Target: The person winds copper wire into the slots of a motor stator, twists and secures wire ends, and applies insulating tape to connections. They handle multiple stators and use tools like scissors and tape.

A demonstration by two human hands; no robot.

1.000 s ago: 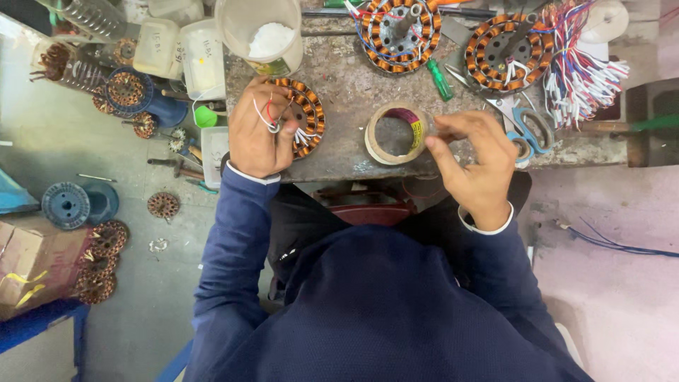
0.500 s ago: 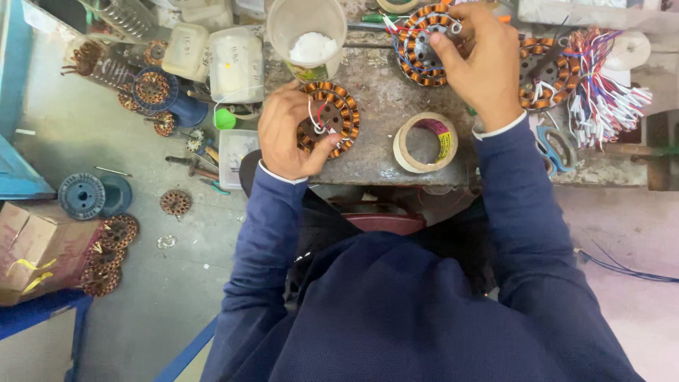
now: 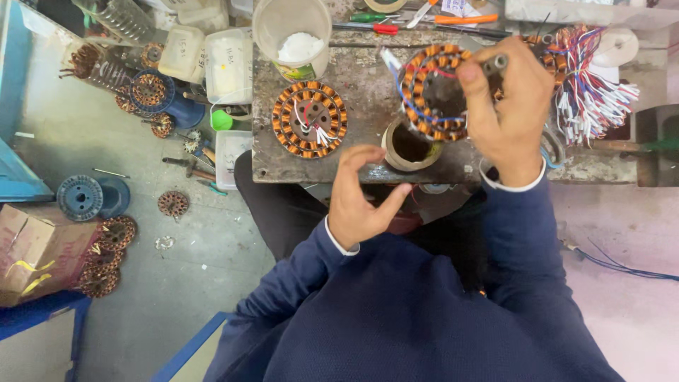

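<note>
My right hand (image 3: 511,106) grips a round copper-wound stator (image 3: 430,92) with blue and red wires, lifted and tilted above the worn bench top (image 3: 368,67). A roll of tape (image 3: 409,147) lies just under it near the front edge. My left hand (image 3: 362,199) hovers open, fingers spread, in front of the bench and holds nothing. A second wound stator (image 3: 309,118) with white leads lies flat on the bench at the left, apart from both hands.
A clear plastic cup (image 3: 293,35) with white contents stands at the back. Screwdrivers (image 3: 375,22) lie behind. A bundle of coloured wires (image 3: 590,81) sits right. On the floor left are plastic tubs (image 3: 228,64), more stators (image 3: 172,204), a blue spool (image 3: 79,197) and a cardboard box (image 3: 35,247).
My left hand let go of the left stator and drew back toward me. My right hand picked up a stator from the back and brought it forward above the tape roll.
</note>
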